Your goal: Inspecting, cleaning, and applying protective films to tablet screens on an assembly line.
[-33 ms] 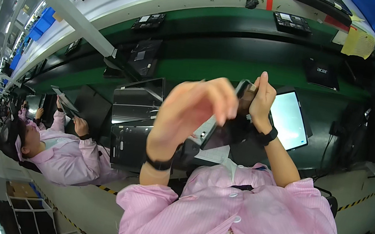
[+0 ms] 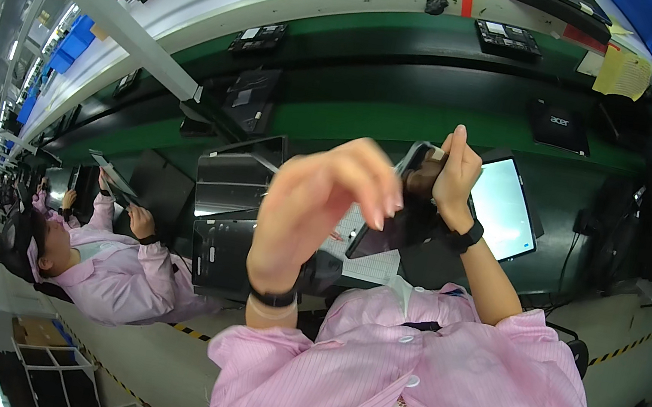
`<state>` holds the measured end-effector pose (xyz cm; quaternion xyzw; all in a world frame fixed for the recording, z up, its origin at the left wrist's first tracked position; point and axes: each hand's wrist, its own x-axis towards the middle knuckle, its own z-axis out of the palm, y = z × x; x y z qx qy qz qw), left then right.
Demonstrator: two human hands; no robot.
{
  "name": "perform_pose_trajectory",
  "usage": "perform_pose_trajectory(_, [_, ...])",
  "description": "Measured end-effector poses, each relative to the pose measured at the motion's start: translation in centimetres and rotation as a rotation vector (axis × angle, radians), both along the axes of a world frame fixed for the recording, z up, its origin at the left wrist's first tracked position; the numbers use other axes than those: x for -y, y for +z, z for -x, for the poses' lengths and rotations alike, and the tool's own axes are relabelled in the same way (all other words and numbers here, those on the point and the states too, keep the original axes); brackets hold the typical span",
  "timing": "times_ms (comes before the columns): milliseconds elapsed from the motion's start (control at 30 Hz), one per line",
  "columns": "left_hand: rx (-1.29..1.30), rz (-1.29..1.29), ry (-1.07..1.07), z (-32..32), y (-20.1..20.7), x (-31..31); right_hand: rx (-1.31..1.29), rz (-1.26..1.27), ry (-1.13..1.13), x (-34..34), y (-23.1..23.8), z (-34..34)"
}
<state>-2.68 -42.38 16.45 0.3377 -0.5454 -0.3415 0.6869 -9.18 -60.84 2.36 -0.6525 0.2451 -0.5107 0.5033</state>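
Note:
My right hand point(image 2: 458, 179), thumb up, grips the far right edge of a dark glossy tablet point(image 2: 390, 234), which is held tilted. In front of its left part, my left hand point(image 2: 330, 204) hovers with loosely bent fingers and nothing in them. Its fingertips are slightly blurred, and I cannot tell whether they touch the tablet. A lit tablet point(image 2: 505, 209) with a pale screen rests just right of my right wrist. Beneath the held tablet lies a white printed sheet point(image 2: 367, 265), partly covered.
Dark panels point(image 2: 233, 187) and another black tablet point(image 2: 222, 251) lie to my left. Beyond runs a green and black conveyor point(image 2: 379, 100) carrying several devices and a black box point(image 2: 560, 127). A co-worker point(image 2: 122, 272) in pink sits at left. A metal post point(image 2: 126, 29) slants across the far left.
My left hand has shifted slightly left and its fingertips have come a little away from the tablet's upper edge. The held tablet has tipped slightly; my right hand keeps its grip.

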Motion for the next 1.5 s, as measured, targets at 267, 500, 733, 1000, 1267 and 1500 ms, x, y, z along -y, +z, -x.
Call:
perform_pose_trajectory(267, [0.066,-0.583,0.735,2.7,-6.0,0.8,0.006,0.789,-0.126,-2.2,5.1,1.3])
perform_pose_trajectory(500, [-0.069,0.237,0.755,4.9,-2.9,-4.0,0.148,0.741,-0.055,-2.3,6.0,2.9])
perform_pose_trajectory(733, [0.268,-0.362,1.073,3.4,-6.3,-0.4,-0.062,0.906,-0.125,-2.8,6.1,3.0])
perform_pose_trajectory(1000, [0.019,-0.148,1.292,0.4,-8.0,-4.1,0.088,0.315,0.055,-0.2,6.7,8.8])
perform_pose_trajectory(1267, [-0.115,-0.103,1.231,-3.2,-9.9,-2.7,0.219,-0.211,0.344,-1.3,5.4,10.4])
perform_pose_trajectory(1500, [-0.188,0.284,1.176,-7.0,-15.2,-4.5,-0.095,0.013,1.128,-0.6,7.4,11.0])
